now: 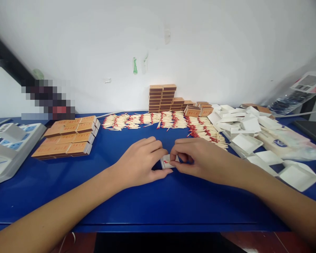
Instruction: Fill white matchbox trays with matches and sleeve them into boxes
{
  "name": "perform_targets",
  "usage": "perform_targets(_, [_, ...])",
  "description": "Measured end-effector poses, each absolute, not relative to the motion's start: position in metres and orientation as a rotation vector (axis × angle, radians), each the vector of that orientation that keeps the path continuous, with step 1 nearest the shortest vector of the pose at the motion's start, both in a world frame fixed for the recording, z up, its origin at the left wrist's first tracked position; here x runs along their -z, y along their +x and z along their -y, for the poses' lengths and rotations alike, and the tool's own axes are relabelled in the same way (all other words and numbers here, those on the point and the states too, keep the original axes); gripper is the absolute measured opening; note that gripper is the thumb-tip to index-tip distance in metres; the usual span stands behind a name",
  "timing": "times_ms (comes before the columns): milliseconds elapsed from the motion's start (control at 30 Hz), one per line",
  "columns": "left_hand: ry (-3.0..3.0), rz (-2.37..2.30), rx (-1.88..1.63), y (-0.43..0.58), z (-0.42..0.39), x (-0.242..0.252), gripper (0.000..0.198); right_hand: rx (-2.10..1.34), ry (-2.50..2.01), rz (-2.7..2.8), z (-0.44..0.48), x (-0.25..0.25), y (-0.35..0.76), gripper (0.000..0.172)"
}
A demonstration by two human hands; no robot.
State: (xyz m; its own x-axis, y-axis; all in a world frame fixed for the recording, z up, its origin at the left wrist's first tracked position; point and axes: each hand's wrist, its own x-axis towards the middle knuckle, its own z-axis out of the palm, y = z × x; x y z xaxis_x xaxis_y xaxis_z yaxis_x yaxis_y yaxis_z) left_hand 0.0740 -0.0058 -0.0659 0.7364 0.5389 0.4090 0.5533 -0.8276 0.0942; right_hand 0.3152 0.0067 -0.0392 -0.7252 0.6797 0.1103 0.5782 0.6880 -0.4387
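Note:
A small white matchbox tray lies in front of me on the blue table. My left hand grips its left end, thumb along the near side and fingers along the far side. A few matches show their red heads inside the tray. My right hand is over the tray's right part, thumb and forefinger pinched at these matches; the fingers hide most of the sticks. Beyond both hands, loose red-tipped matches lie in a long row that bends toward me on the right.
Orange matchboxes are stacked at left beside a white power strip. More matchboxes are piled against the wall. At right, white empty trays lie heaped around a plastic tissue pack. The blue table's front edge runs below my forearms.

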Motion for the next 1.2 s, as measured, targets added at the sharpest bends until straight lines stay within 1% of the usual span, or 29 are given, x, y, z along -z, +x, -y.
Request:
perform_targets(133, [-2.903, 0.898, 0.669, 0.074, 0.005, 0.067, 0.034, -0.512, -0.978, 2.671, -0.004, 0.040, 0.315, 0.016])
perform_targets(233, [-2.937, 0.904, 0.695, 0.073, 0.005, 0.067, 0.033, -0.474, -0.995, 2.636, -0.011, 0.027, 0.331, 0.018])
perform_targets(300, [-2.967, 0.931, 0.709, 0.071, 0.004, 0.066, 0.033, -0.445, -1.091, 2.603, -0.020, 0.016, 0.352, 0.022])
perform_targets(433, [-3.038, 1.018, 0.702, 0.065, 0.001, 0.065, 0.030, -0.691, -1.374, 2.698, -0.041, 0.006, 0.398, 0.023])
perform_targets(533, [-3.054, 1.065, 0.690, 0.061, -0.001, 0.065, 0.029, -0.783, -1.432, 2.749, -0.054, 0.014, 0.412, 0.019])
perform_targets(667, [-3.059, 1.082, 0.685, 0.060, -0.001, 0.063, 0.028, -0.814, -1.468, 2.749, -0.060, 0.024, 0.408, 0.015])
perform_targets(867, [-3.056, 1.095, 0.660, 0.059, 0.000, 0.061, 0.028, -0.874, -1.479, 2.774, -0.053, 0.019, 0.401, 0.016])
perform_targets(967, [-3.067, 1.097, 0.649, 0.059, 0.001, 0.061, 0.028, -0.847, -1.449, 2.819, -0.049, 0.019, 0.397, 0.019])
perform_targets(1133, [-3.067, 1.097, 0.636, 0.059, 0.002, 0.061, 0.029, -0.816, -1.431, 2.858, -0.045, 0.023, 0.389, 0.015])
perform_targets(1200, [-3.070, 1.091, 0.631, 0.058, 0.002, 0.061, 0.030, -0.822, -1.445, 2.866, -0.044, 0.024, 0.387, 0.018])
